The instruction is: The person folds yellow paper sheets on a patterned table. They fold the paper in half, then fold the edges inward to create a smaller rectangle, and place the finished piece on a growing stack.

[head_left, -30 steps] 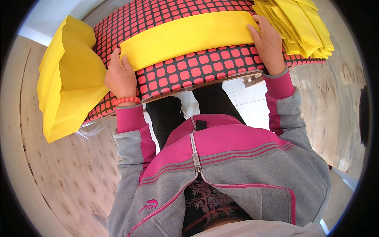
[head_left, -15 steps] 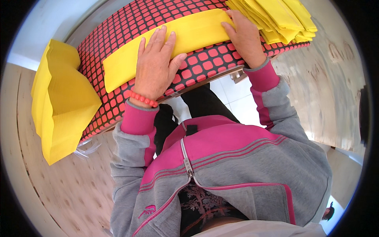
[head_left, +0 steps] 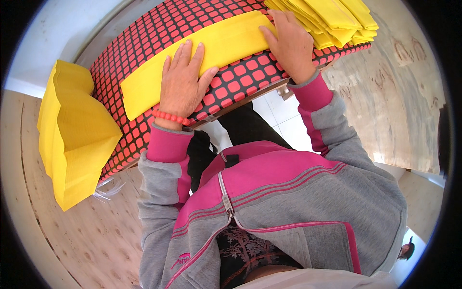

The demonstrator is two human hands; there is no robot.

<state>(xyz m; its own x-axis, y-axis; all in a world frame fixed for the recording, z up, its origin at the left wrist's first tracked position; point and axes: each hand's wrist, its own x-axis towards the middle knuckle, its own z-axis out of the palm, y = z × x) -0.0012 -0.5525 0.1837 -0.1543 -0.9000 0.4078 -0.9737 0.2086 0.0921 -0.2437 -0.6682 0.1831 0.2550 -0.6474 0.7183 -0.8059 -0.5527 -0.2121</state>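
A long folded strip of yellow cloth lies across a padded board covered in red-and-black patterned fabric. My left hand rests flat on the strip's left part, palm down, fingers stretched and thumb apart. At the strip's right end is my right hand, its thumb on the cloth and its fingers along the end edge, partly hidden from view. Close beyond it sits a stack of folded yellow cloth pieces. At the board's left end, a bundle of yellow cloth hangs over the edge.
Pale wooden surfaces stand to the left and right of the board. White floor tiles show below its near edge. White strands dangle beneath the hanging bundle. A pale wall is at the far left.
The view has shifted slightly, so the board and cloth appear a little farther left. Both hands stay on the strip, the left one marginally nearer its near edge.
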